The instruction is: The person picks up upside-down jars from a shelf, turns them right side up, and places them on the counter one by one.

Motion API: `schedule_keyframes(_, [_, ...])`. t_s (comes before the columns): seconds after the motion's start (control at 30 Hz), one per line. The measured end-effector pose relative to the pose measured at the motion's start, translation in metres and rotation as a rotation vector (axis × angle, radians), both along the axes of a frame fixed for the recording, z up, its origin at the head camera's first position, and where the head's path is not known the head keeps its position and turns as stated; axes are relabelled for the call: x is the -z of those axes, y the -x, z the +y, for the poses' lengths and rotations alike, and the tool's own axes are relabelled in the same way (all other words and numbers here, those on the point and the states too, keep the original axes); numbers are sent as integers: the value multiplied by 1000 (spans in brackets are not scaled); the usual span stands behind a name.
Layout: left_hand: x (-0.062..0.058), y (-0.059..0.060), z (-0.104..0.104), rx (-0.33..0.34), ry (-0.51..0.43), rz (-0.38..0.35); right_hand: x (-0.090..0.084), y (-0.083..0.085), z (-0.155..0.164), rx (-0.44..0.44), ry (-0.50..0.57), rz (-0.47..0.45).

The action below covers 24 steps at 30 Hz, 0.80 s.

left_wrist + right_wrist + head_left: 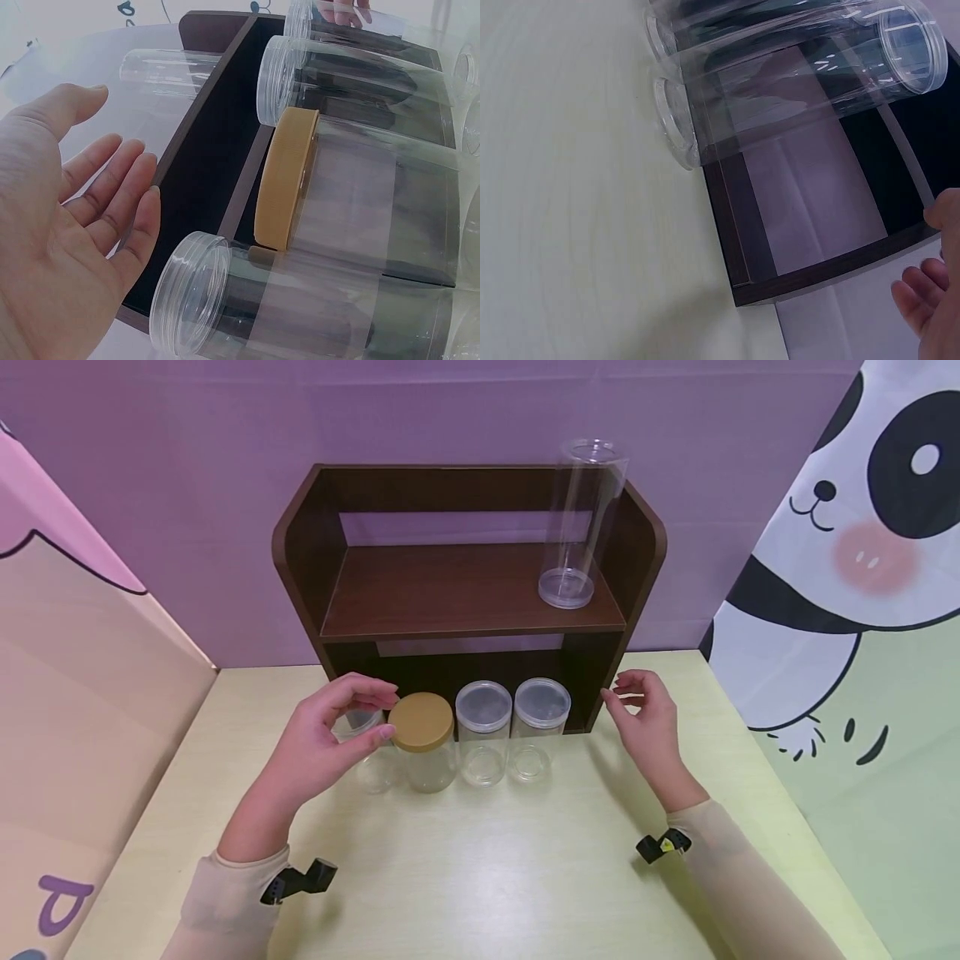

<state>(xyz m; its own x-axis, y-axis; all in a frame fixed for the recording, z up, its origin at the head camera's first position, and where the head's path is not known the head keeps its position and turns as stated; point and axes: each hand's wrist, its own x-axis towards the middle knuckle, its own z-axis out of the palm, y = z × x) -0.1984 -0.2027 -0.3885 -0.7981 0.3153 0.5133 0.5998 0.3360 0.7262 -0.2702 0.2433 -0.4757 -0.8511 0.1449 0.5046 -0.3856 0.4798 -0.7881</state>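
Note:
My left hand [330, 735] hovers above the leftmost clear jar [377, 770], beside a jar with a tan lid [423, 723]. Its fingers are relaxed, and the left wrist view shows nothing in the palm. The hand hides part of the leftmost jar. To the right of the tan lid stand two clear jars, a middle one [483, 718] and a right one [540, 714]. At the right side of a dark brown shelf, my right hand [648, 714] has loosely bent fingers and holds nothing. Its thumb comes near the shelf's side panel [617, 672]; contact is unclear.
The two-level brown shelf [450, 593] stands at the back of the pale table [465, 868]. On its upper board, at the right, rises a tall clear cylinder jar [573, 535]. A purple cloth [450, 418] hangs behind; a panda print [847, 552] covers the right side.

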Motion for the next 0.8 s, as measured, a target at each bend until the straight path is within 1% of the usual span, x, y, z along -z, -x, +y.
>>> schedule_keyframes(0.23, [0, 1, 1, 9, -4, -1, -3, 6, -5, 3, 10, 31])
schedule_keyframes(0.37, [1, 3, 3, 24, -7, -1, -1, 6, -10, 34, 2, 51])
schedule_keyframes(0.53, [1, 6, 6, 21, 10, -9, 1, 5, -14, 65, 14, 69])
schedule_keyframes(0.6, [-2, 8, 9, 36, 5, -4, 1, 6, -15, 71, 23, 77])
schedule_keyframes(0.67, [-8, 11, 14, 70, -9, 7, 1, 6, -17, 74, 30, 85])
schedule_keyframes(0.8, [-26, 25, 33, 157, -48, 11, 2, 8, -20, 88, 40, 102])
